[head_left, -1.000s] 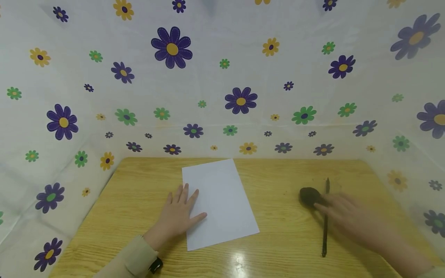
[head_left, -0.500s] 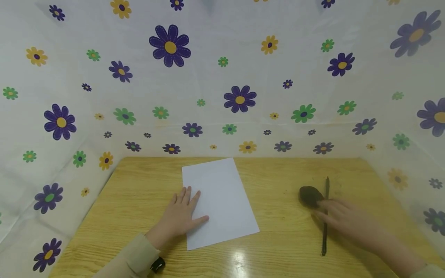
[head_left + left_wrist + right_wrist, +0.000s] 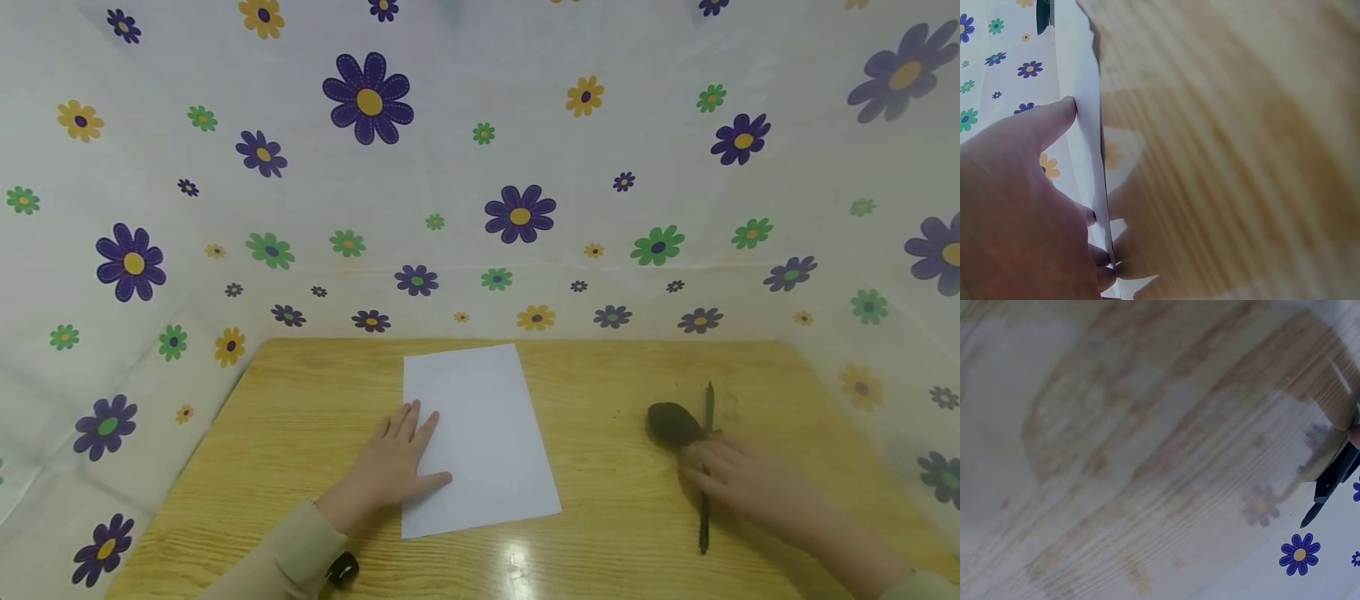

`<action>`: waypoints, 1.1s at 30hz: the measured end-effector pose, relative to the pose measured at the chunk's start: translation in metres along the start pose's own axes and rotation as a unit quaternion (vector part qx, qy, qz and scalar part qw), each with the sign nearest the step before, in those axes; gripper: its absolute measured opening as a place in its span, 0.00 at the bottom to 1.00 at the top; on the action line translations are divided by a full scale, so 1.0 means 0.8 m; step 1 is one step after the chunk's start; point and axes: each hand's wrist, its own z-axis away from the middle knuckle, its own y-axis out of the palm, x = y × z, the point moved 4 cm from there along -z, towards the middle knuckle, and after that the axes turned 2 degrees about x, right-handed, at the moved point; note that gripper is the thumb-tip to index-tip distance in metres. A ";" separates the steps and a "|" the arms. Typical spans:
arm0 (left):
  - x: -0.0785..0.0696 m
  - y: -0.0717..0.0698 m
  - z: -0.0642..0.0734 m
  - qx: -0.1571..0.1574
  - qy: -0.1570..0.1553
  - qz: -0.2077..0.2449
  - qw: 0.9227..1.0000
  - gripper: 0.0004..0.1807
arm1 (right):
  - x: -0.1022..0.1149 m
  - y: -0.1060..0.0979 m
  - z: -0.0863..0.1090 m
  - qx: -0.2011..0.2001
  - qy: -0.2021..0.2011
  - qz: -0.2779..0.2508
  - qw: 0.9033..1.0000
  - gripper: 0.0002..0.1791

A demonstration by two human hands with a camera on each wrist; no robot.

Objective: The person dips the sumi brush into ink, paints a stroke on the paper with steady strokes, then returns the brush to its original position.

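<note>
Flower-printed white sheeting (image 3: 442, 179) behind a wooden table (image 3: 607, 483)

Dim light, white glare on the table (image 3: 615, 467).

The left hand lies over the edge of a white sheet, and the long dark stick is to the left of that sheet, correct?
Not quite: the head view shows the long dark stick to the right of the white sheet.

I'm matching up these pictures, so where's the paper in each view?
Head: paper, lower middle, left hand on it.
Left wrist: paper, a narrow strip left of centre.
Right wrist: I can't make it out.
Landmark: flowered cloth; head, top; left wrist, upper left; right wrist, lower right.
</note>
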 end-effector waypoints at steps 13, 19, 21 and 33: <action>-0.005 -0.001 -0.008 0.006 0.028 0.008 1.000 0.53 | 0.006 0.002 0.000 0.007 -0.019 0.001 1.000 0.26; -0.007 0.005 -0.015 0.014 0.043 -0.003 0.999 0.53 | 0.006 0.006 0.000 -0.004 -0.027 0.012 1.000 0.28; -0.009 0.006 -0.017 0.016 0.051 -0.007 0.999 0.53 | 0.006 0.006 0.000 -0.005 -0.031 0.017 0.999 0.32; -0.025 0.010 -0.026 0.019 0.075 -0.021 0.997 0.54 | 0.003 0.009 0.004 -0.016 -0.044 0.043 0.998 0.34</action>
